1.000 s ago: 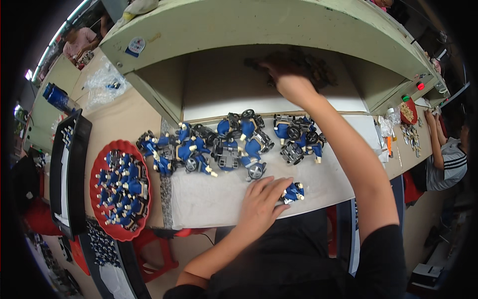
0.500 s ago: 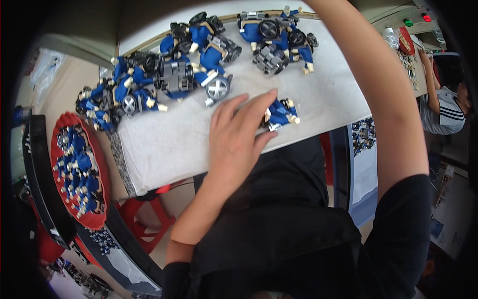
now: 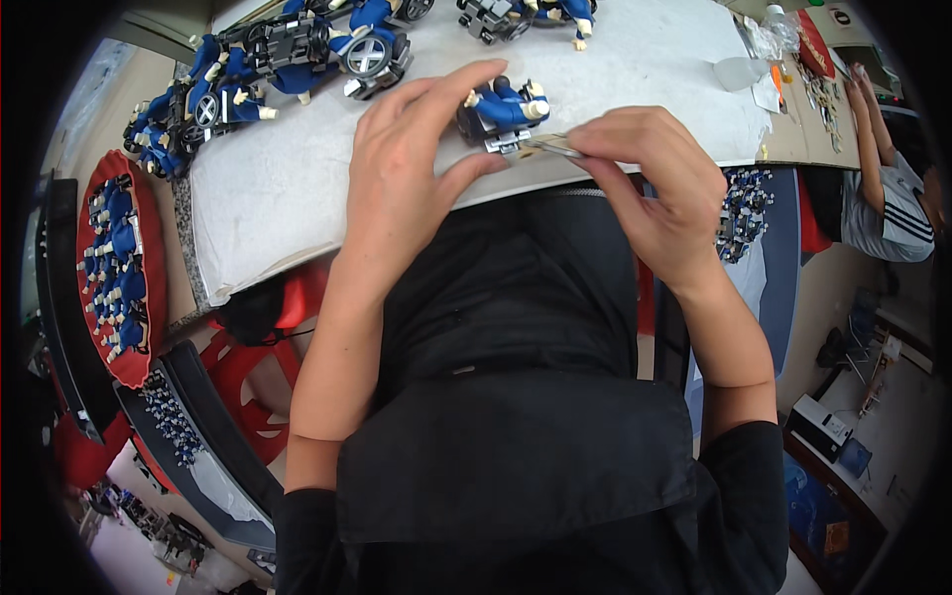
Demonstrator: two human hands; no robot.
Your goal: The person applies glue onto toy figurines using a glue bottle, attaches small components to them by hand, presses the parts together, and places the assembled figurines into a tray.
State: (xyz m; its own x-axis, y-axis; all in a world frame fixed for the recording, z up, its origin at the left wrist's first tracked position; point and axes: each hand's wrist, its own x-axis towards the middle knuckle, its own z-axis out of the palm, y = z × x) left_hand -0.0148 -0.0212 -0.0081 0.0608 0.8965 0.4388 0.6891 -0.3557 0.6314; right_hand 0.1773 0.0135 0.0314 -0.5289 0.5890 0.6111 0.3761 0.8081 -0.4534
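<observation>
Near the front edge of the table sits a small toy vehicle with a blue figure [image 3: 506,107] on it, its base black and silver. My left hand [image 3: 402,154] curls around its left side, thumb by the silver end and fingers behind it, steadying it. In my right hand [image 3: 654,164], thumb and fingers pinch slim metal tweezers [image 3: 560,148]. Their tips reach the silver end of the toy; whether they hold a small part cannot be made out.
More blue-figure toy vehicles [image 3: 288,50] crowd the table's far left, others [image 3: 506,18] the far middle. A red scalloped tray [image 3: 154,288] of figures stands left. A clear plastic cup [image 3: 739,73] lies at right. Another person [image 3: 897,203] works at far right.
My right arm has come back from its far reach, and its hand now holds tweezers at the toy. My left hand stays around the toy. The view has shifted, with the table higher in it.
</observation>
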